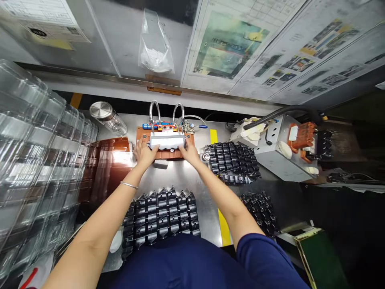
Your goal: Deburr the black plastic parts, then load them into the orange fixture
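Observation:
On a brown fixture plate (192, 140) lies a white-and-grey bar-shaped block (167, 141), with a scalloped dark edge along its near side. My left hand (146, 154) grips the block's left end, its thumb pressed to the near edge. At the right end, my right hand (190, 153) holds it in the same way, thumb inward. Fingers of both hands are partly hidden beside the fixture. Two bent metal hoses (154, 110) arch over the back of the block. Behind it are a blue cylinder (147, 126) and a valve with a blue lever (202, 127).
Rows of black scalloped parts (162, 216) lie close to my body, and more black parts (234, 158) sit to the right. Clear plastic trays (39, 160) are stacked at left, near a glass jar (110, 120). A grey machine (276, 148) stands at right. Yellow tape (223, 226) marks the metal bench.

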Motion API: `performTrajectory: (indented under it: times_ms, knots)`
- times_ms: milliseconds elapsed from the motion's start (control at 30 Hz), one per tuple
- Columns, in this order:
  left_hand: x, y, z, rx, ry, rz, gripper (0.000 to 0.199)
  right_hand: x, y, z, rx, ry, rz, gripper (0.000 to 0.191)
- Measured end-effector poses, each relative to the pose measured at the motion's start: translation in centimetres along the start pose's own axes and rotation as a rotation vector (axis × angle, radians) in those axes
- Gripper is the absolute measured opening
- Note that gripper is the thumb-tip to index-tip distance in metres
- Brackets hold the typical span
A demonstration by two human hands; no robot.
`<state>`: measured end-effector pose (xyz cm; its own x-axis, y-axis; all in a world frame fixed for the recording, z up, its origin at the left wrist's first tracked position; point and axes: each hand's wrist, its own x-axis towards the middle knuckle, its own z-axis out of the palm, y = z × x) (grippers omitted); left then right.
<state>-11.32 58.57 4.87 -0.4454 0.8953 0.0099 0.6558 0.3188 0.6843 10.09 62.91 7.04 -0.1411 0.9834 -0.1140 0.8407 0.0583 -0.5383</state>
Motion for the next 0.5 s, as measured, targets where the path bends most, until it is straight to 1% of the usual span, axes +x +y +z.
performTrajectory:
  times_ms: [67,133,200,300,367,433,500]
  knots:
    - [-2.7,0.0,-1.0,-0.034,0.004,0.018,0.061,-3.3,-0.7,0.6,0.083,-0.007,-0.017,0.055]
    - [-6.4,-0.4,-2.8,-0.084,0.012,0.078,0.057,-6.9,-1.0,0.5,0.163,-0.017,-0.047,0.059]
    - [-10.5,-1.0,-5.0,-0.137,0.032,0.172,0.050,-10.3,-0.9,-0.2,0.230,-0.039,-0.088,0.053]
    - [-15.6,-2.1,-8.6,-0.210,0.035,0.365,0.027,-14.2,-1.2,-1.2,0.274,-0.076,-0.118,0.042]
    - [-17.8,-2.7,-10.5,-0.250,0.016,0.482,0.015,-16.0,-2.2,-1.5,0.268,-0.100,-0.104,0.038]
    - [-19.1,-3.1,-11.7,-0.262,0.029,0.618,0.018,-17.8,-4.2,-1.2,0.252,-0.137,-0.091,0.033]
    - [-19.7,-3.2,-12.5,-0.228,0.083,0.761,0.025,-20.0,-7.3,-0.7,0.241,-0.198,-0.124,0.025]
